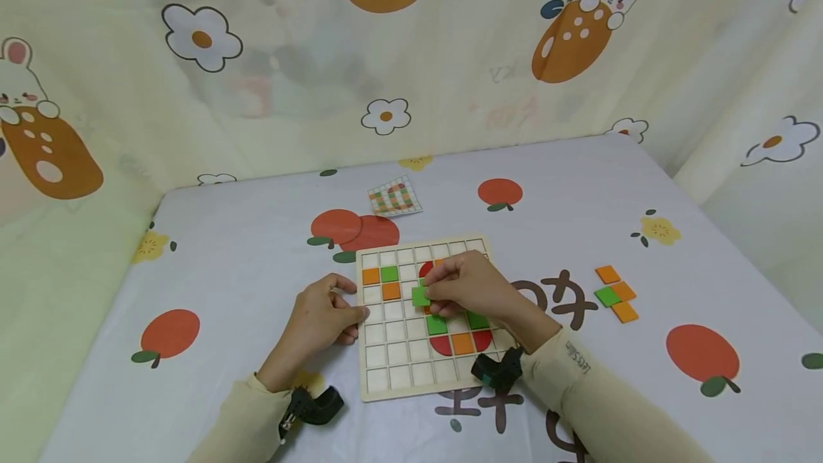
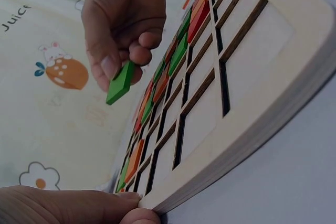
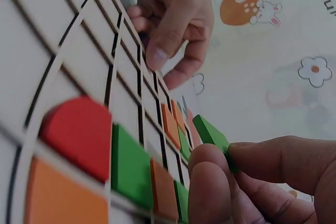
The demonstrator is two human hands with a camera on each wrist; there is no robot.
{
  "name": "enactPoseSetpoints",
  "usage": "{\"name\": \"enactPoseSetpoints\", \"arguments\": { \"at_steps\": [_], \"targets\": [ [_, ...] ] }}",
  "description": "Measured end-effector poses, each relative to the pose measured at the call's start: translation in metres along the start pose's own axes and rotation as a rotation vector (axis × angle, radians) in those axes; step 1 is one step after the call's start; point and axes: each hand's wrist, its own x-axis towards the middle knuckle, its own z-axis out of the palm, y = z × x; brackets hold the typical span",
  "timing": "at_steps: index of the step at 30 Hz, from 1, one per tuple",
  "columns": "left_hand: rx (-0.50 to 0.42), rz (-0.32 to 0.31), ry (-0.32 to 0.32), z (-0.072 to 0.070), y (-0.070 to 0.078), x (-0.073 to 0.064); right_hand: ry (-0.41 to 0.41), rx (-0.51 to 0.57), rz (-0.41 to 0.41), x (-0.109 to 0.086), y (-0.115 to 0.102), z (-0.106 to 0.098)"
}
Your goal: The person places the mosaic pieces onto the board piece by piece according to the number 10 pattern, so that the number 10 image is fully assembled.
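Between thumb and fingers, my right hand (image 1: pixel 472 284) pinches a green square tile (image 1: pixel 421 296) above the wooden grid board (image 1: pixel 392 396). In the left wrist view this tile (image 2: pixel 119 83) is tilted and raised over the grid. My left hand (image 1: pixel 320 316) holds the board's left edge, its thumb (image 3: pixel 167 43) on the rim and the other fingers bent beside it. Orange and green tiles sit in cells at the upper left. Nearer the right hand lie more green and orange tiles and red rounded pieces (image 3: pixel 79 135), some of them hidden behind that hand in the head view.
A small printed pattern card (image 1: pixel 395 197) lies beyond the board. To the right, several loose orange tiles (image 1: pixel 625 312) and a green tile (image 1: pixel 607 296) rest together on the patterned tablecloth (image 1: pixel 244 249). A printed curtain (image 1: pixel 289 77) hangs behind the table.
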Motion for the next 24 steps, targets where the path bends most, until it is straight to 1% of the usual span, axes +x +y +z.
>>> {"name": "enactPoseSetpoints", "arguments": {
  "at_steps": [4,9,15,24],
  "targets": [
    [0.002,-0.006,0.002,0.000,0.001,0.000,-0.017,0.003,0.008,0.007,-0.002,0.009],
    [0.007,-0.008,0.001,0.000,0.002,0.000,-0.022,-0.017,0.031,0.014,-0.002,0.016],
    [0.004,-0.011,0.002,0.000,0.002,0.000,-0.035,-0.055,0.037,0.018,-0.005,0.023],
    [-0.011,-0.010,0.000,-0.001,0.003,-0.002,-0.027,-0.094,0.070,0.022,-0.008,0.032]
  ]
}}
